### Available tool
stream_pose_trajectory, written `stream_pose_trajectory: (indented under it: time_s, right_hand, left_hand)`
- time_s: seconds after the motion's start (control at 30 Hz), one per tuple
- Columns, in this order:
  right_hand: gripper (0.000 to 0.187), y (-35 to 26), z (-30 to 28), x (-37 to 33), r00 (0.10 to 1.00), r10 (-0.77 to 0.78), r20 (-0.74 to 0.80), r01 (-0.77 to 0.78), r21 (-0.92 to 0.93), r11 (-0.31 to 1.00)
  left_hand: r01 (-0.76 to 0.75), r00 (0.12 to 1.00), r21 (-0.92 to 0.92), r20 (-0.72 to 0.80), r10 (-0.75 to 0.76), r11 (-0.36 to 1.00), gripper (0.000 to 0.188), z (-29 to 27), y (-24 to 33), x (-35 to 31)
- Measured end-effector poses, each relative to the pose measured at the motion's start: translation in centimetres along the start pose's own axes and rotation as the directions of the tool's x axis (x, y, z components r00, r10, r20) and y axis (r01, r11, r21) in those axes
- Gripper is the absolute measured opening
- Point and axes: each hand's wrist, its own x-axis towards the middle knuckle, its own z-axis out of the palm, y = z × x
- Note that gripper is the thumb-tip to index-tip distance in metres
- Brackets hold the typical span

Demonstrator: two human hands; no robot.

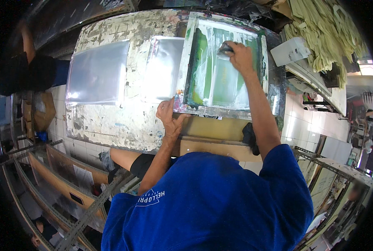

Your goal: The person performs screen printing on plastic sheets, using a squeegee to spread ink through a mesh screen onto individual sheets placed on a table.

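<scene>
A screen printing frame [224,112] lies on the worktable, its green mesh smeared with white streaks. My right hand [241,56] is closed on a dark, crumpled wad [225,49], which looks like a rag, against the upper part of the mesh. My left hand [169,117] grips the frame's near left corner, with the thumb along its near edge and the other fingers at its left side. Left of the frame is a shiny clear plastic sheet [163,71], partly hidden beneath it. A second plastic sheet [97,73] lies farther left.
The paint-stained worktable [107,125] extends left. A whitish plastic container [290,51] stands at the right, near a heap of pale yellow strips [320,29]. Metal-framed racks [65,184] occupy the lower left. Another person's arm [27,44] shows at the far left.
</scene>
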Motion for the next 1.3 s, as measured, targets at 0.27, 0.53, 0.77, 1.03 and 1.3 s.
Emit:
stream_pose_trajectory:
  time_s: [0.27, 0.53, 0.77, 1.03, 1.3]
  right_hand:
    - [0.038, -8.6, -7.7, -10.5, 0.995, -0.092, -0.035, 0.094, 0.061, 0.994]
    - [0.041, -12.7, -18.6, -6.1, 0.917, -0.190, -0.351, 0.197, -0.016, 0.980]
    - [0.037, -12.3, -23.4, 1.4, 0.893, -0.198, -0.404, 0.203, -0.031, 0.979]
    - [0.037, -12.6, -24.7, 2.9, 0.878, -0.208, -0.431, 0.231, 0.002, 0.973]
    - [0.036, -11.9, -24.8, 3.0, 0.889, -0.183, -0.420, 0.222, 0.046, 0.974]
  left_hand:
    - [0.019, 0.996, -0.113, -0.083, -0.028, 0.993, 0.074, -1.4, 3.3, 1.4]
    - [-0.041, 0.929, -0.567, -0.325, -0.177, 0.823, 0.056, -5.4, 11.5, 10.3]
    - [0.380, 0.925, 0.576, -0.238, -0.296, 0.723, 0.033, -1.8, -0.9, 4.3]
    - [0.257, 0.914, 0.473, -0.401, -0.054, 0.843, 0.017, -0.6, -2.0, 5.1]
    - [0.071, 0.859, 0.299, -0.503, 0.094, 0.952, 0.013, -5.2, 4.7, 12.9]
